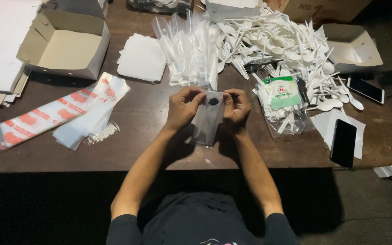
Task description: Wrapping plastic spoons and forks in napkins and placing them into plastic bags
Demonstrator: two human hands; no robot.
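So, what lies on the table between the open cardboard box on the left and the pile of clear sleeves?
In the head view, a stack of white napkins lies between the cardboard box and the clear sleeves, on the dark table.

A small clear plastic bag [208, 121] hangs upright above the dark wooden table's middle, pinched at its top corners from both sides. Its mouth is at the top, a dark spot shows near that edge, and its lower end hangs loose.
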